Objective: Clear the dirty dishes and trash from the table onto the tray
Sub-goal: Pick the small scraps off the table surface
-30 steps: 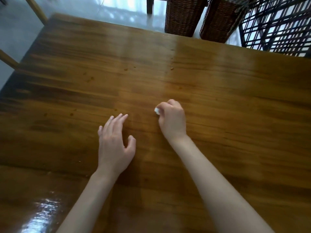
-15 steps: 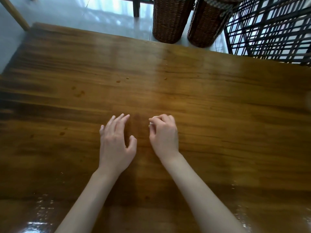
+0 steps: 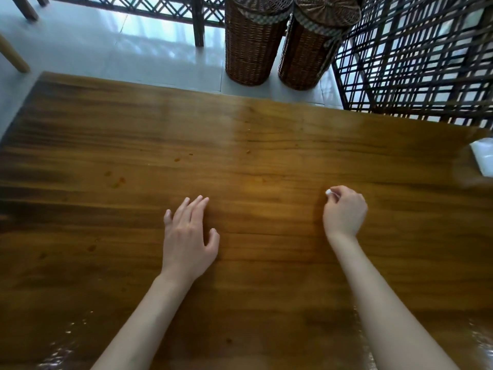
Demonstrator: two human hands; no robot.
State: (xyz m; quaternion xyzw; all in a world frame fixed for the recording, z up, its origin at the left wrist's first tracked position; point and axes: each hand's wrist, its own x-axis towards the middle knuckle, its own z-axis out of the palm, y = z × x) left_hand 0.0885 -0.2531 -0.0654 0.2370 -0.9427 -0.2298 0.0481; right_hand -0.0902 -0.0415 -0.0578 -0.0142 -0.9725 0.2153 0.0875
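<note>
My right hand (image 3: 344, 211) hovers over the wooden table (image 3: 133, 145) right of centre, fingers curled, pinching a small white scrap of trash (image 3: 327, 192) at its fingertips. My left hand (image 3: 188, 233) lies flat on the table near the centre, fingers straight and spread, holding nothing. Small brown crumbs and stains (image 3: 117, 181) dot the wood to the left and further back. A blurred white object (image 3: 484, 158) shows at the right edge of the table; I cannot tell what it is.
Two tall wicker baskets (image 3: 253, 46) with lids stand on the tiled floor beyond the table's far edge. A dark lattice screen (image 3: 416, 57) stands at the back right. A wooden chair leg (image 3: 13, 57) shows at far left.
My right hand has moved right, away from the left hand, still pinching the white scrap. The view has tilted up, bringing the baskets and the white object into sight. The left hand stayed flat.
</note>
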